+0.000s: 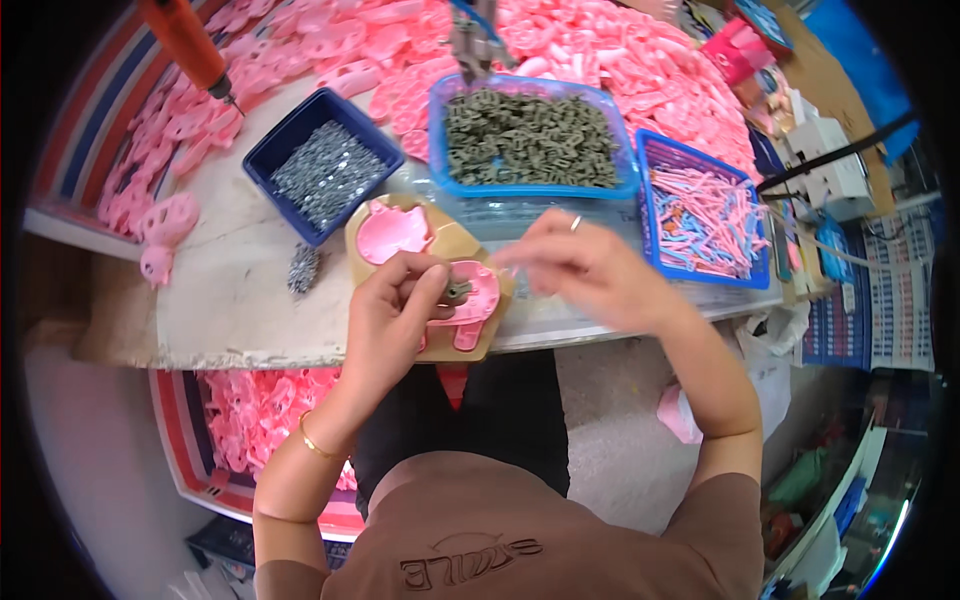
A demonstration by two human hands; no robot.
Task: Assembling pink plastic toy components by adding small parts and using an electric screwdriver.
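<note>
"While bent over a tan block (450,224) on a crowded bench (225,300), busy with which step?"

"Judging by the scene, fitting a small grey piece (459,292) into a pink shell (486,285), low on the block; just above, also on the block, a second pink shell (392,235)."

"And the hands?"

"Apart from each other. Left hand (398,305) pinched on the grey piece, over the lower shell; right hand (600,270) blurred, just right of the block, fingers bent, impossible to tell whether gripping anything."

"Called for next?"

"Probably careful seating of the grey piece, with the shell held steady. Beyond the block, a blue tub (535,192) of similar pieces; to the block's upper left, a dark blue bin (284,217) of apparent screws."

"Any brands or writing?"

"No brand legible. Raised lettering across the brown shirt (520,510), nearer than the block; printed sheets (900,290) far to the block's right, too small to read."
</note>
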